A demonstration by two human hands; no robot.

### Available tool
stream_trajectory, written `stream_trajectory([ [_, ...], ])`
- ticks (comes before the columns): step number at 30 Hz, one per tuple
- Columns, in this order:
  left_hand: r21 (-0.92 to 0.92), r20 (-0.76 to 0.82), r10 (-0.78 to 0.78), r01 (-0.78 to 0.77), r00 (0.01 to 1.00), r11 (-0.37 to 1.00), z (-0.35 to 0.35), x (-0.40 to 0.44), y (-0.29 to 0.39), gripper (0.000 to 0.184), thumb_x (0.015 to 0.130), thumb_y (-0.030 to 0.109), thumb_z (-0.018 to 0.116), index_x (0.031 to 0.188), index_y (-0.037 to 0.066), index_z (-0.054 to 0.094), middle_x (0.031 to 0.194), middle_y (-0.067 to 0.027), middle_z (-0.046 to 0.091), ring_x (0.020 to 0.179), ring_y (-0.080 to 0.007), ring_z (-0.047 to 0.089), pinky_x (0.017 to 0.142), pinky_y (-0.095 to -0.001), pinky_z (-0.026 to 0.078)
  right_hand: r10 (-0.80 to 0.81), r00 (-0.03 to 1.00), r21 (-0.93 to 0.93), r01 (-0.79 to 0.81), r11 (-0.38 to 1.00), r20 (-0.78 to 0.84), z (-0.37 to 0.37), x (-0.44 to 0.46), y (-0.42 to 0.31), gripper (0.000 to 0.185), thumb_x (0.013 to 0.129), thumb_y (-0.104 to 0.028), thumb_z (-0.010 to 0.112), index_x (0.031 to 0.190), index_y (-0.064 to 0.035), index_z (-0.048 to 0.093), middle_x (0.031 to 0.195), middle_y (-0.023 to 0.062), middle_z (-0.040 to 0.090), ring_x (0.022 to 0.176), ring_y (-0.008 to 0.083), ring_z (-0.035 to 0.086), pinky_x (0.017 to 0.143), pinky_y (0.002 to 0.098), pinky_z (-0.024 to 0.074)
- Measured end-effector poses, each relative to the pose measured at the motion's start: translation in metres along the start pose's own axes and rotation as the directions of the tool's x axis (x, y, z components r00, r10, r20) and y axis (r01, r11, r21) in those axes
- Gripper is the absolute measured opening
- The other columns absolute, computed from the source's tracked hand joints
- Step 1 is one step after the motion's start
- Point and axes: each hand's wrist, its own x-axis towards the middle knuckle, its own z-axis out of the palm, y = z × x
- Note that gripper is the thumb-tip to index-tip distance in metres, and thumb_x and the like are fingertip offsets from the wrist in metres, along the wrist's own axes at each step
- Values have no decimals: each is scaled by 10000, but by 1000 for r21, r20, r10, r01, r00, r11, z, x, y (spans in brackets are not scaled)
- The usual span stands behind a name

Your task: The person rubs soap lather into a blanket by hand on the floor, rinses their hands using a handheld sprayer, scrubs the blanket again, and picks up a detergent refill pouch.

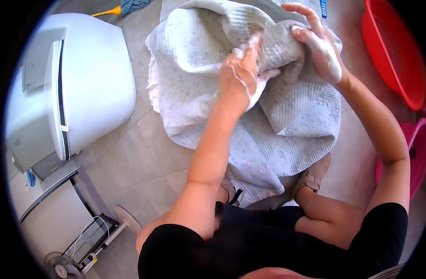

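A pale, padded quilt [185, 97] with a faint floral pattern and ribbed stitching lies bunched on the floor in front of me. White suds coat both hands. My left hand [241, 76] is closed around a raised fold of the quilt, its fingers slightly blurred and its thumb low on the cloth. On the other side of the same bunch, my right hand [322, 49] is open, with thumb and fingers apart and the thumb touching the fabric. Part of the fold between the hands looks darker.
A red basin [392, 60] stands at the right, with a pink tub [415, 144] below it. A large white appliance [96, 83] occupies the left side. A blue mop head [134, 5] is at the top; a small fan [62, 269] sits at lower left. My sandalled foot [313, 174] is beside the quilt.
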Motion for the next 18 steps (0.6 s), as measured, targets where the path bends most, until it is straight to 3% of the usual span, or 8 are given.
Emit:
stream_trajectory([
  [2, -252, 93, -96, 117, 991, 961, 6, 1, -13, 645, 639, 150, 749, 1194, 15, 450, 1023, -195, 579, 915, -269, 590, 782, -355, 462, -275, 950, -287, 307, 908, 145, 8, -3, 0, 696, 756, -442, 628, 1293, -91, 358, 1245, 134, 398, 1163, 274, 399, 970, 384, 336],
  [3, -376, 106, -129, 160, 986, 913, 3, 1, -16, 584, 670, 122, 717, 1178, 3, 455, 979, -190, 594, 869, -267, 605, 770, -338, 466, -303, 899, -568, 435, 698, 315, 4, -6, -3, 933, 598, -588, 691, 1317, -106, 344, 1306, 154, 331, 1187, 339, 364, 988, 425, 317],
  [5, -526, 136, -142, 193, 980, 828, 1, -1, -13, 501, 706, 85, 671, 1153, -6, 463, 941, -177, 609, 837, -253, 616, 766, -319, 466, -457, 836, -605, 540, 585, 303, 23, -4, 2, 1009, 500, -636, 708, 1335, -199, 347, 1257, 163, 344, 1138, 363, 393, 956, 451, 357],
  [6, -558, 141, -121, 180, 983, 810, -3, -1, -4, 479, 711, 74, 656, 1145, -2, 467, 947, -169, 607, 850, -242, 612, 773, -317, 462, -471, 841, -548, 533, 644, 265, 34, -4, 9, 1007, 473, -627, 727, 1309, -190, 374, 1273, 161, 344, 1153, 376, 375, 927, 467, 380],
  [8, -676, 171, -118, 204, 978, 708, -3, 2, -5, 498, 674, 74, 677, 1126, 14, 474, 947, -124, 607, 868, -198, 597, 784, -308, 456, -473, 865, -506, 487, 711, 168, 46, -2, 13, 922, 497, -586, 743, 1230, -127, 423, 1181, 166, 414, 1068, 374, 440, 885, 446, 406],
  [11, -568, 104, -24, 79, 994, 819, 0, -5, -2, 568, 623, 79, 716, 1134, 25, 475, 954, -99, 606, 871, -161, 581, 780, -293, 456, -464, 880, -472, 453, 756, 101, 48, 5, 15, 704, 572, -515, 739, 1041, -60, 478, 1016, 149, 504, 903, 319, 534, 752, 395, 450],
  [12, -656, 27, -82, 80, 996, 750, 7, -8, -3, 525, 593, 67, 727, 1074, 21, 519, 914, -77, 613, 839, -160, 589, 757, -281, 464, -504, 862, -490, 465, 738, 59, 52, 7, 17, 549, 622, -466, 720, 936, -73, 501, 899, 128, 546, 795, 302, 561, 658, 378, 452],
  [18, -271, -126, -118, 80, 985, 959, 11, -5, 11, 351, 561, 78, 723, 870, 4, 575, 792, -128, 627, 747, -271, 619, 677, -333, 489, -460, 888, -594, 381, 708, 21, 61, 12, 26, 236, 713, -276, 647, 745, -68, 540, 653, 113, 530, 578, 311, 526, 554, 363, 438],
])
